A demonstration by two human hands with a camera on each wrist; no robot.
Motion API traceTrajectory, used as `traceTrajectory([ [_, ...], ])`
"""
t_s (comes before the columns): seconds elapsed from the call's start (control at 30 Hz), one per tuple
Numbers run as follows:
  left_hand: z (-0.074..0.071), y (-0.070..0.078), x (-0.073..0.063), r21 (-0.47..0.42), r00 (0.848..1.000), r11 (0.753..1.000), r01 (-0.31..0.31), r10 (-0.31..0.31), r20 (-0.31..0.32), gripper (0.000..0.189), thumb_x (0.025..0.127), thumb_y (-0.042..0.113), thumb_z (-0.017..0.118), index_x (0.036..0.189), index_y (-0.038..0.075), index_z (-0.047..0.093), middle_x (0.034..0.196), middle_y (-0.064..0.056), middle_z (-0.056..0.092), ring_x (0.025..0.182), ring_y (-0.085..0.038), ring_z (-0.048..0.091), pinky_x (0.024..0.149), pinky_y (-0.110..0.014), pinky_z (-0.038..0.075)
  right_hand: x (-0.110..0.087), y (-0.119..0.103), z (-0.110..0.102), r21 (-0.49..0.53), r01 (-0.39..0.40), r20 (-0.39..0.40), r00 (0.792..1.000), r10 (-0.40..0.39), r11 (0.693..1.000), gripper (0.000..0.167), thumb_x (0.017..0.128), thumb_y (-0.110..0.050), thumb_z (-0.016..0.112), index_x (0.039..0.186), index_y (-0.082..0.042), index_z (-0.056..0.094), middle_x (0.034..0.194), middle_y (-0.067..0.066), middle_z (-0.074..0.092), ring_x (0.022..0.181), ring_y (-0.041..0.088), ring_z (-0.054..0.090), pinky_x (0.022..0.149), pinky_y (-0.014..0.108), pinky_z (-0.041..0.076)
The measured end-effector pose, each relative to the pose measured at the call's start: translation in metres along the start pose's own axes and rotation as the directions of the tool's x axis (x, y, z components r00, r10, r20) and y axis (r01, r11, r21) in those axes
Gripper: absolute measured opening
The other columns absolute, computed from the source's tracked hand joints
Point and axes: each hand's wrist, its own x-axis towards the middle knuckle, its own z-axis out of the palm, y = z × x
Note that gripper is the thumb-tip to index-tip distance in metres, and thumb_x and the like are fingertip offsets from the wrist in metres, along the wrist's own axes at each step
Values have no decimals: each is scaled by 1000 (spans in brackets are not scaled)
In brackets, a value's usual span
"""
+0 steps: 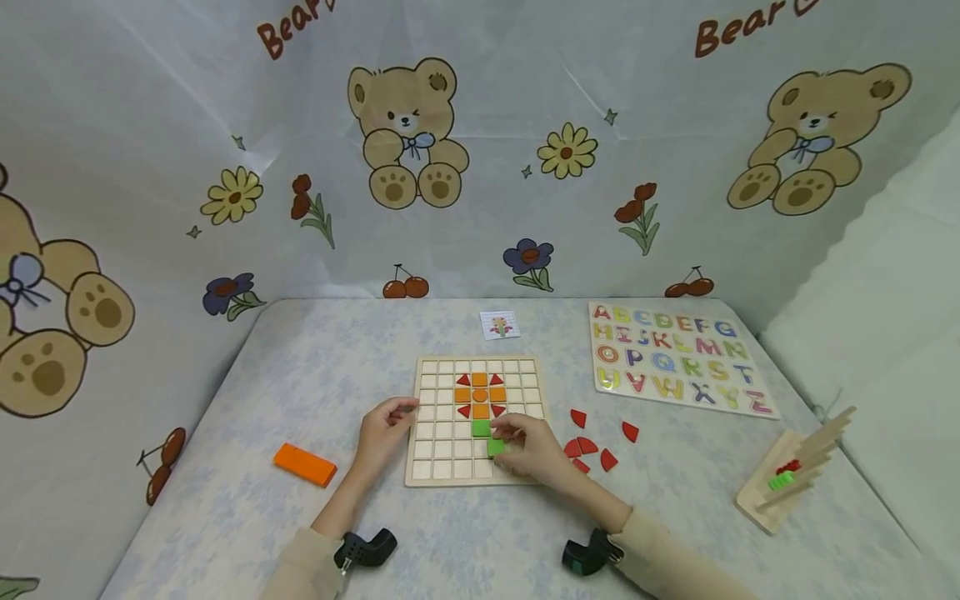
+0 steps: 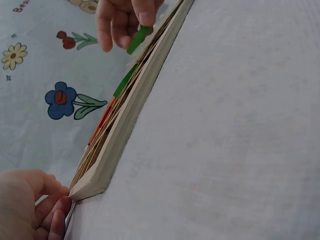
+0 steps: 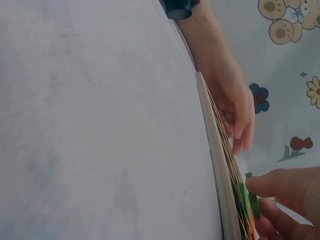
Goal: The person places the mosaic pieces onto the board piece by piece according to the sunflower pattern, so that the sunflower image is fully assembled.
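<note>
On the table lies a wooden grid board [image 1: 445,450] with orange squares, small red triangles and an orange round piece [image 1: 480,395] set in its cells. One green square tile [image 1: 481,428] lies just below this pattern. My right hand [image 1: 536,447] pinches a second green square tile [image 1: 495,448] between thumb and fingers, close over the board; the left wrist view shows this held tile [image 2: 137,41] tilted. My left hand [image 1: 385,429] holds the board's left edge, its thumb and fingertips [image 2: 63,191] at the rim.
Several red quarter-round pieces [image 1: 587,445] lie right of the board, an orange block [image 1: 304,464] to its left. Behind it is a small pattern card [image 1: 499,325]. An alphabet board [image 1: 675,358] and a wooden peg stand [image 1: 780,492] with red and green pieces are at the right.
</note>
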Motion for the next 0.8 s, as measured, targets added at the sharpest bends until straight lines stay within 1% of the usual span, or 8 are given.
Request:
traceTrajectory([
  [0.1,1,2,0,3,1000,1000,-1,1,-4,20,93,8,66,111,7,74,101,-11,71,82,-11,56,73,-20,47,8,-3,10,-18,20,7,1000,-20,1000,38,76,5,78,113,3,69,98,13,71,90,26,64,78,26,53],
  [0.2,2,5,0,9,1000,1000,-3,4,-5,20,93,9,66,111,6,74,99,-12,70,82,-12,56,72,-20,46,12,-5,14,-36,39,8,999,-39,999,38,76,6,77,112,4,69,98,13,70,89,26,63,78,26,53],
  [0.33,3,6,0,13,1000,1000,-6,6,-7,19,93,10,66,110,6,74,96,-12,70,80,-12,56,71,-20,46,12,-6,15,-43,68,26,997,-66,997,37,77,4,77,114,4,68,98,13,69,90,26,63,80,27,53],
  [0.5,2,2,2,5,1000,1000,-6,6,-5,19,93,10,67,110,7,74,97,-11,71,81,-12,56,72,-20,46,9,-6,16,-49,78,28,997,-76,996,36,80,5,76,114,6,68,98,13,70,92,27,65,82,26,54],
  [0.67,1,-1,2,0,1000,1000,-5,5,-4,19,93,11,67,110,7,74,100,-11,71,82,-11,57,73,-20,47,2,-3,7,-18,97,6,995,-97,995,30,82,5,72,112,6,68,98,15,71,90,28,65,79,26,54],
  [0.8,0,-1,1,-2,1000,1000,-5,5,1,19,93,10,66,111,7,74,102,-12,71,83,-11,57,73,-20,47,-12,5,-8,-38,87,-55,995,-89,996,27,83,4,71,110,5,69,93,13,70,84,20,61,73,23,51],
])
